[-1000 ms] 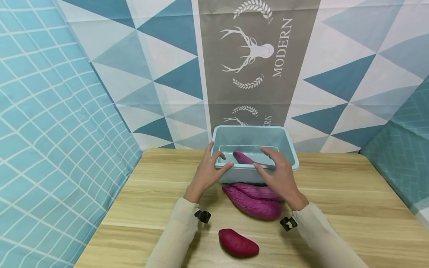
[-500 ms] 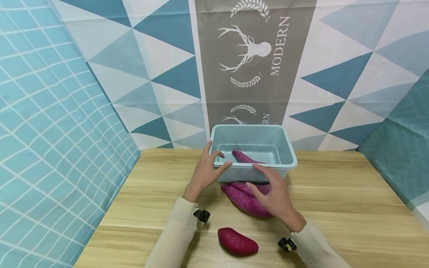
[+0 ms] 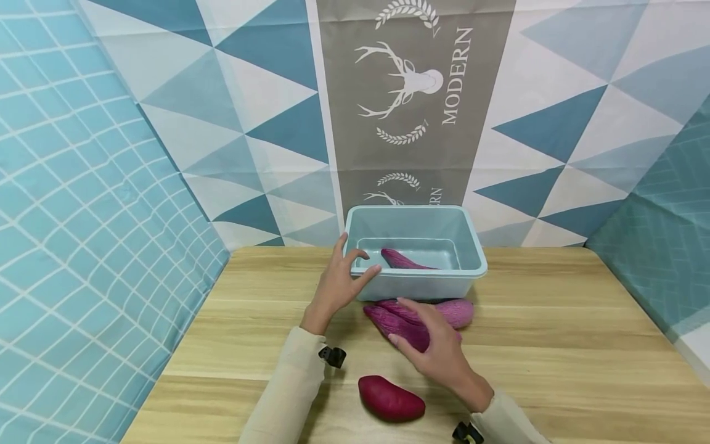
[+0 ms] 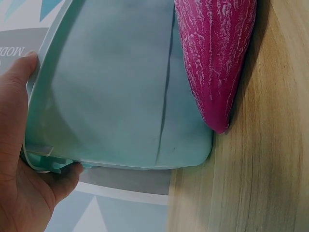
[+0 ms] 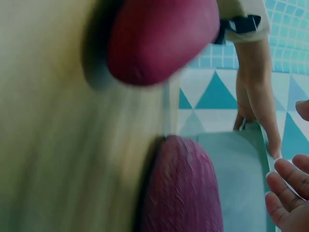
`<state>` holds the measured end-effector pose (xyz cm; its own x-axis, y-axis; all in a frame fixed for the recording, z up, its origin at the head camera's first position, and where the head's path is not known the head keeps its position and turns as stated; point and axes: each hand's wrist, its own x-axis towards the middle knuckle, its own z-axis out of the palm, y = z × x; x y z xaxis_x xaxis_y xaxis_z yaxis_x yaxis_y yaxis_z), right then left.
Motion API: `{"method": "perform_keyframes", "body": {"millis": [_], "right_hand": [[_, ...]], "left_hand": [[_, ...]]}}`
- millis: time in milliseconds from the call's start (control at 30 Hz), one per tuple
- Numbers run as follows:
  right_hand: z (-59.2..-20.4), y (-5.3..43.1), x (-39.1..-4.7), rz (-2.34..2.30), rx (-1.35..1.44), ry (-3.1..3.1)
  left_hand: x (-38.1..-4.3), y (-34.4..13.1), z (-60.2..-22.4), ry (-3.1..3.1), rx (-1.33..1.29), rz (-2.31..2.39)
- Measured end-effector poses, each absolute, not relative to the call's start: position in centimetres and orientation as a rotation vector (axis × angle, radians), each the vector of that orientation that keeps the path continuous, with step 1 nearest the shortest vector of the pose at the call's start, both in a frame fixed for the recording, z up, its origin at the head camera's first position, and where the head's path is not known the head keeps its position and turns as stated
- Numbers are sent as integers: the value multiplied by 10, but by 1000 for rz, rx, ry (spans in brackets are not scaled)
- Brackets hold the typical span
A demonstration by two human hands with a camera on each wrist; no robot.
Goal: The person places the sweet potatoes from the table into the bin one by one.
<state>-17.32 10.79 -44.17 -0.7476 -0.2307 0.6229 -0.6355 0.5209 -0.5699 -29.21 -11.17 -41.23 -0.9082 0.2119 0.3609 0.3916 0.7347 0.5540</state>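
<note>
My left hand [image 3: 335, 285] grips the front-left corner of a light blue plastic bin [image 3: 416, 286]; the left wrist view shows the thumb [image 4: 21, 70] over the rim. One ridged purple sweet potato [image 3: 403, 260] lies inside, partly hidden by the front wall. Two more ridged ones lie side by side before the bin, a rear one [image 3: 457, 313] and a nearer one [image 3: 396, 327]. Over the nearer one hovers my right hand [image 3: 438, 357], fingers spread and holding nothing, covering part of it. Closer to me rests a smooth dark red sweet potato [image 3: 391, 399].
The wooden table [image 3: 560, 333] carries everything. A patterned wall cloth [image 3: 416, 135] stands just behind the bin, a blue tile-print cloth [image 3: 100, 203] on the left and a teal one [image 3: 660, 246] on the right.
My right hand has drawn back from the bin's front rim toward me and slightly left, over the sweet potatoes. The left hand has kept its hold on the bin's corner.
</note>
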Motion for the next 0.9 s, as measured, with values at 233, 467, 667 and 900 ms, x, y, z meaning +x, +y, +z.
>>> {"method": "perform_keyframes", "body": {"millis": [233,467,667,900], "right_hand": [[-454,99,-158,1210,729,-2348],[-467,93,-143,1259,813,-2336],[-470,92,-136,1318,867,-2389],[-470,91,-129,1305,980,-2454]], "left_hand": [[-291,-112,-412,-2672,-484,-921],[-291,-112,-412,-2682,-454,-908],[-289,-112,-411,-2698,-433,-906],[-290,-112,-411,-2702,-427,-893]]}}
